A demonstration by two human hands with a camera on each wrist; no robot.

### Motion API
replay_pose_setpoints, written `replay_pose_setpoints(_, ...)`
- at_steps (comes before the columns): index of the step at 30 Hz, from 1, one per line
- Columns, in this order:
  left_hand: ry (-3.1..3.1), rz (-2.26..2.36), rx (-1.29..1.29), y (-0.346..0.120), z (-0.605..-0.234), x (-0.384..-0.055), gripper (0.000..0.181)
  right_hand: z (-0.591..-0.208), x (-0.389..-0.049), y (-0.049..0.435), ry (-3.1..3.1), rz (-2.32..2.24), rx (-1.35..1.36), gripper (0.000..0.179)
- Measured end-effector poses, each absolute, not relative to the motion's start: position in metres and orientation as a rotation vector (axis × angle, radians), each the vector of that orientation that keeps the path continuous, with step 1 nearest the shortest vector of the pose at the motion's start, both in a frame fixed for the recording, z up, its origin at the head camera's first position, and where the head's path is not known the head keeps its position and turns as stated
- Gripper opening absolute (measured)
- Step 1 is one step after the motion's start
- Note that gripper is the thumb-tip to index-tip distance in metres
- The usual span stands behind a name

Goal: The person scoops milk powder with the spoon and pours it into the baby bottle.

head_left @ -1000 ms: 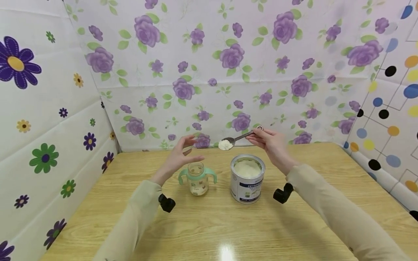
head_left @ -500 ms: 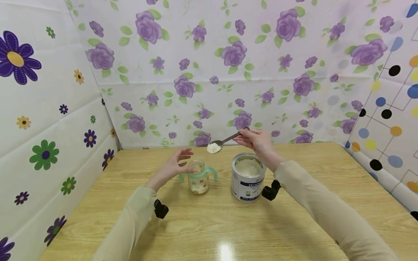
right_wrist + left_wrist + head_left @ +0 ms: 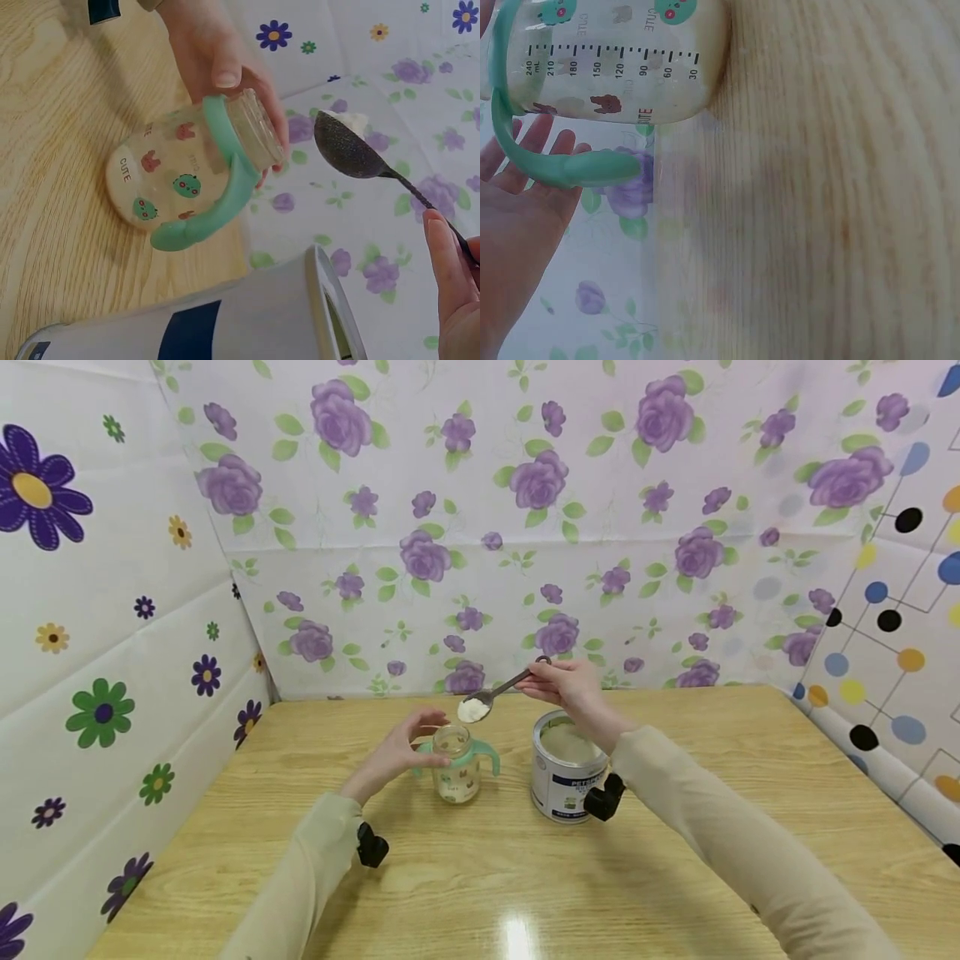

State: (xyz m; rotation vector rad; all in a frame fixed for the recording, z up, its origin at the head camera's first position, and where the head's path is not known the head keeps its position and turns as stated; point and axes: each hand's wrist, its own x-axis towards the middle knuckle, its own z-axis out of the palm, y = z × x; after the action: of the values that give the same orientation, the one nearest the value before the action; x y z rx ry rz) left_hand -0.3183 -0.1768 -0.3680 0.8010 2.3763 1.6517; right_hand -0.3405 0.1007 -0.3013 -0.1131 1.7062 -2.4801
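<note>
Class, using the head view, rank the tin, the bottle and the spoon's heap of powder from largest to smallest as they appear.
1. Tin
2. Bottle, standing beside it at a similar distance
3. Powder on the spoon, clearly smallest

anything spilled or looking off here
Nothing stands out. The clear baby bottle with green handles and the open white powder tin stand upright on the wooden table; the metal spoon carries its white powder heaped, and no powder shows on the tabletop.

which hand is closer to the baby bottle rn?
Left. The left hand is at the baby bottle, fingers by its rim and green handle. The right hand is up and to its right, holding the spoon.
</note>
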Motion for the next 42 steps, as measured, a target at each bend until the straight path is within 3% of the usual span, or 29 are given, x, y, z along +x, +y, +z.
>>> replay_pose_setpoints(10,2.348,1.664,0.833,-0.175,-0.378,-0.323,0.065,-0.306,-0.342,0.091,1.813,-2.405,-0.127,0.023)
replay_pose_setpoints(27,2.369,1.640,0.783,-0.179,-0.399,-0.339,0.061,-0.307,-0.339,0.073,1.906,-2.389,-0.191,0.024)
replay_pose_setpoints(42,2.346,1.657,0.749,-0.179,-0.398,-0.339,0.057,-0.311,-0.331,0.060,2.149,-2.261,-0.558,0.018)
